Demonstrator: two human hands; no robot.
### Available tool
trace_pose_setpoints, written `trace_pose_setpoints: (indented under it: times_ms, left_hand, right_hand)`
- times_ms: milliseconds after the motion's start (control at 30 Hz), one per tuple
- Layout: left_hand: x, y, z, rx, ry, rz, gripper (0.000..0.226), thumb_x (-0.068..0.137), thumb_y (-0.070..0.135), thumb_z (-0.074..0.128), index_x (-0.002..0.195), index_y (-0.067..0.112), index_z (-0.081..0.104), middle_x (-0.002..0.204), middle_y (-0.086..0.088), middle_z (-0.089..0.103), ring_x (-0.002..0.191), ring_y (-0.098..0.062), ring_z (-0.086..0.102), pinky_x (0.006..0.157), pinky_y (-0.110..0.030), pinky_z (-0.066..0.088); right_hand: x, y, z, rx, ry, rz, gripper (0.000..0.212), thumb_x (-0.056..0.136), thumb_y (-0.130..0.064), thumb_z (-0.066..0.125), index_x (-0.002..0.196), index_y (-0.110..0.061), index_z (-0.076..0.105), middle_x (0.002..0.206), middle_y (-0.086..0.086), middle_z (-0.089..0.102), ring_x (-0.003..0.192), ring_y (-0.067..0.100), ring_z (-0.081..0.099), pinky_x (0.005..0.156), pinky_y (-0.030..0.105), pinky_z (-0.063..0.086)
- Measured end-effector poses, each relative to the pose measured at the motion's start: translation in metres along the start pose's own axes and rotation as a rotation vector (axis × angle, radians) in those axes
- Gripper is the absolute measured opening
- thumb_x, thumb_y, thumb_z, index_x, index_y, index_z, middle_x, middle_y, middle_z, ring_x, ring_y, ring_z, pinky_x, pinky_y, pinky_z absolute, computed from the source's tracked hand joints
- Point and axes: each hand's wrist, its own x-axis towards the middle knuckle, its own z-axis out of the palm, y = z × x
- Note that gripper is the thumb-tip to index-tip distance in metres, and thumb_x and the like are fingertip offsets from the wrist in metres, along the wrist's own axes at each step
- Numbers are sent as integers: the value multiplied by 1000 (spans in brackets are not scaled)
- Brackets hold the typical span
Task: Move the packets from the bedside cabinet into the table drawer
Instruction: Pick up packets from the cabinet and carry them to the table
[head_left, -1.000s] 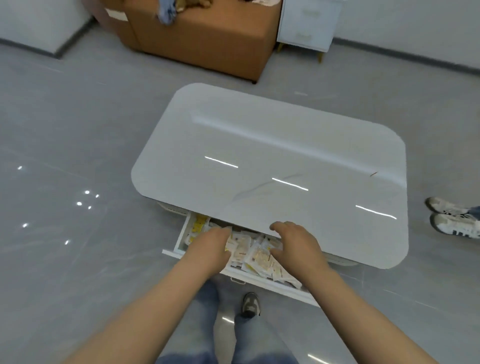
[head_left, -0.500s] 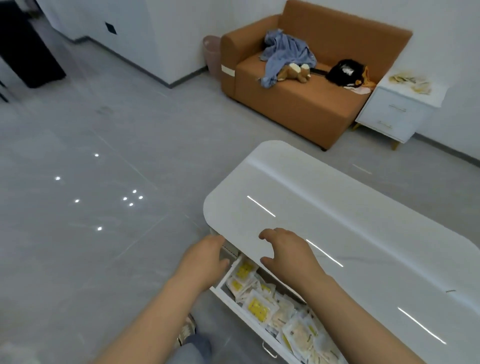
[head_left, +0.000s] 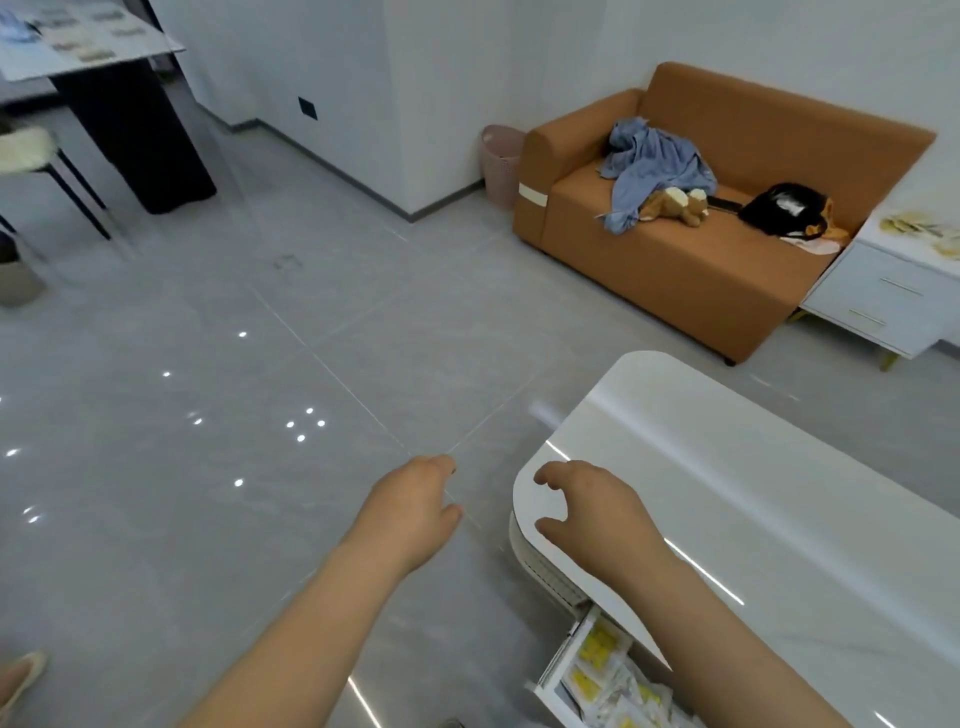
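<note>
Both hands are empty and loosely spread. The right hand (head_left: 592, 514) hovers over the rounded corner of the white bench (head_left: 753, 499), fingers curled down but gripping nothing; the left hand (head_left: 415, 506) hangs over bare floor (head_left: 208, 467), fingers relaxed and apart.

Below the right forearm the drawer (head_left: 558, 667) stands pulled out from under the bench, with a heap of yellow-and-white packets (head_left: 605, 670) lying loose inside. It is likely left open because more are to come.

More packets (head_left: 919, 231) lie on top of the white cabinet (head_left: 883, 301) beside the orange sofa (head_left: 691, 260), well apart from the bench. How many remain there is too small to tell.

Judging from the free hands and the view turned toward the sofa end of the room, the step in hand is probably going to the cabinet for another load. The task looks partly done: some packets are stowed, others are yet to be fetched, and the drawer is not yet shut.
</note>
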Motion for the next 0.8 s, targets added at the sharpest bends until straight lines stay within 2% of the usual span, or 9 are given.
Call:
trace_pose_setpoints:
  times_ms: [200, 567, 800]
  left_hand:
    - [56, -19, -32, -29, -12, 40, 49, 93, 32, 52, 139, 19, 40, 139, -3, 47, 125, -20, 48, 103, -28, 38]
    - [202, -35, -120, -20, 61, 91, 50, 93, 34, 52, 140, 22, 39, 139, 1, 47, 126, -16, 47, 104, -24, 36]
    - [289, -37, -165, -27, 93, 158, 50, 93, 34, 52, 140, 20, 39, 138, 1, 47, 126, -16, 47, 103, -22, 36]
  right_hand:
    - [56, -19, -16, 7, 24, 28, 47, 86, -28, 59, 132, -28, 47, 129, -9, 54, 117, 13, 51, 91, 23, 41]
    - [209, -34, -83, 119, 136, 82, 49, 86, -28, 61, 133, -29, 48, 129, -8, 55, 119, 12, 50, 91, 23, 42]
    - [293, -35, -127, 106, 187, 118, 47, 86, -29, 62, 131, -29, 49, 126, -7, 57, 116, 12, 53, 89, 24, 43]
